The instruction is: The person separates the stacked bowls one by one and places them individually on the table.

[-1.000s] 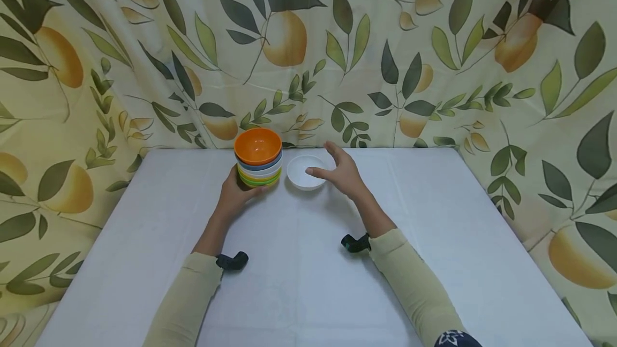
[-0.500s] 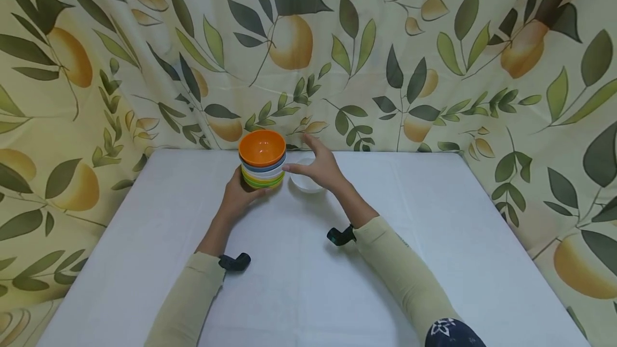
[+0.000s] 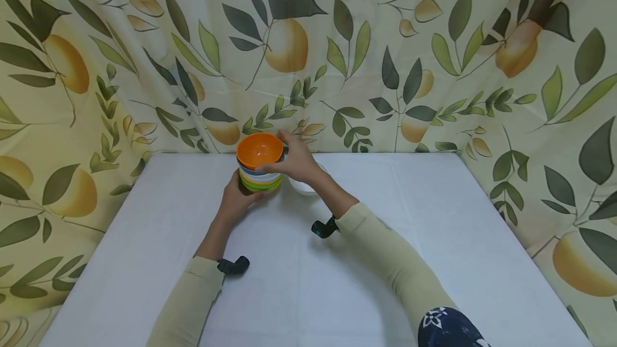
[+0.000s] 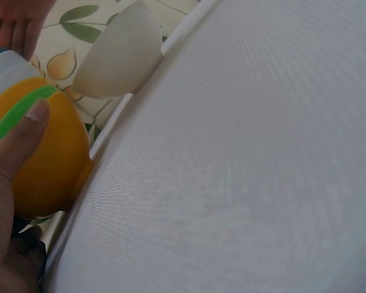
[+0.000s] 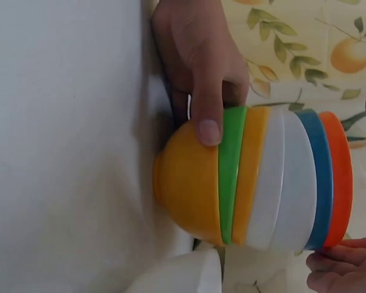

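Note:
A stack of several nested bowls (image 5: 189, 183) stands upright near the table's far edge. From the bottom its colours run yellow, green, yellow, white, blue and orange. My left hand (image 3: 234, 202) grips the lowest bowls, its thumb on the green and yellow ones. At the top sits the orange bowl (image 3: 257, 149), with my right hand (image 3: 299, 162) spread around its right side. Fingertips of that hand touch the orange rim in the right wrist view, while its thumb shows a gap there. A single white bowl (image 4: 125, 55) stands right of the stack, partly hidden by my right hand in the head view.
A white cloth covers the table (image 3: 289, 283). Just behind its far edge hangs a curtain (image 3: 347, 68) printed with fruit and leaves. Each wrist carries a small black camera, such as the left wrist camera (image 3: 233, 266).
My right hand has moved left from over the white bowl to the orange bowl atop the stack. The left hand keeps its grip, and the stack has stayed about where it was.

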Motion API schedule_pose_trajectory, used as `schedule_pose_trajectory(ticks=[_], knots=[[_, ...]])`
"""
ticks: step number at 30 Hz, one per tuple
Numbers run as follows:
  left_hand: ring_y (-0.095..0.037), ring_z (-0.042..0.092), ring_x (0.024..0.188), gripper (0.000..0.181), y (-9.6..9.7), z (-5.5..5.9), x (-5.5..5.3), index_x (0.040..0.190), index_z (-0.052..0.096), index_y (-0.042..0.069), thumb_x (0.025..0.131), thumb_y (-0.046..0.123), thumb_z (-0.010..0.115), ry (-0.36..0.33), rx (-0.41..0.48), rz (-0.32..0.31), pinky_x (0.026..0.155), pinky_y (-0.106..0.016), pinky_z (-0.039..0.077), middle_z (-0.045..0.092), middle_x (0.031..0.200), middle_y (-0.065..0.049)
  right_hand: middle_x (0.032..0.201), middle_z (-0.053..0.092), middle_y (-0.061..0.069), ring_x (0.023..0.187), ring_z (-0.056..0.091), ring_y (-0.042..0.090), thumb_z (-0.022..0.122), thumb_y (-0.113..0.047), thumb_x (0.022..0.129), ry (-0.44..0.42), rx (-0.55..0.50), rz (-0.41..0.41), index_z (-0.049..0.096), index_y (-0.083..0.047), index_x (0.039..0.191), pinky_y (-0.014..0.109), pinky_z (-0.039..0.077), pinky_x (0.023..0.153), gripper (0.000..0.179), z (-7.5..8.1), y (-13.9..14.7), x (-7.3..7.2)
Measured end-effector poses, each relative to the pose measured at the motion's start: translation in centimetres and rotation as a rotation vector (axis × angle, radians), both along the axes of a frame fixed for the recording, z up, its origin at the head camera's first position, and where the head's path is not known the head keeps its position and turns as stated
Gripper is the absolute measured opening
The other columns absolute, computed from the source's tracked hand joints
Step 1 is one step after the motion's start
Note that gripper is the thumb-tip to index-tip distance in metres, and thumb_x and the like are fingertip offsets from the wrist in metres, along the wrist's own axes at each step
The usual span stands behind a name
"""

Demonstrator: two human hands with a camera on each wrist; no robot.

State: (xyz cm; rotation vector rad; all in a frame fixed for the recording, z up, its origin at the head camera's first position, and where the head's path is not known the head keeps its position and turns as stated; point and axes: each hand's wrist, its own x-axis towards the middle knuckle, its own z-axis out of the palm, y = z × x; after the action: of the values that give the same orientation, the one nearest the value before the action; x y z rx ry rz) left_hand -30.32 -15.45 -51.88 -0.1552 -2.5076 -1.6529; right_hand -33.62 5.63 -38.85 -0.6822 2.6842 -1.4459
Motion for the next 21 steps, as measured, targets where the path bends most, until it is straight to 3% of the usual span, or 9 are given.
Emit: schedule_pose_trajectory(ticks=[4,8,21], knots=[[-0.035,0.040,0.145,0.102,0.0,0.1,0.1,0.164,0.026,0.008,0.086,0.031,0.089,-0.005,-0.004,-0.004,0.125,-0.057,0.027,0.043,0.159,-0.016,0.146,0.058,0.016,0.129,0.059,0.029,0.095,-0.040,0.077,0.038,-0.026,0.048,0.045,0.001,0.151,0.041,0.053,0.107,0.099,-0.4,-0.6,-0.4],[-0.035,0.041,0.144,0.104,-0.1,0.1,0.2,0.163,0.027,0.009,0.085,0.035,0.090,-0.008,-0.002,0.000,0.124,-0.057,0.029,0.044,0.158,-0.015,0.131,0.065,0.012,0.116,0.065,0.025,0.098,-0.035,0.075,0.058,-0.037,0.078,0.051,-0.002,0.140,0.035,0.058,0.099,0.086,-0.7,-1.0,-0.8],[-0.034,0.040,0.145,0.103,0.0,0.3,0.2,0.164,0.027,0.009,0.085,0.031,0.089,-0.019,-0.004,0.000,0.125,-0.057,0.026,0.044,0.159,-0.015,0.134,0.064,0.012,0.115,0.064,0.024,0.097,-0.045,0.073,0.046,0.060,0.023,0.045,0.000,0.152,0.036,0.059,0.095,0.104,-0.3,-1.4,-1.1]])
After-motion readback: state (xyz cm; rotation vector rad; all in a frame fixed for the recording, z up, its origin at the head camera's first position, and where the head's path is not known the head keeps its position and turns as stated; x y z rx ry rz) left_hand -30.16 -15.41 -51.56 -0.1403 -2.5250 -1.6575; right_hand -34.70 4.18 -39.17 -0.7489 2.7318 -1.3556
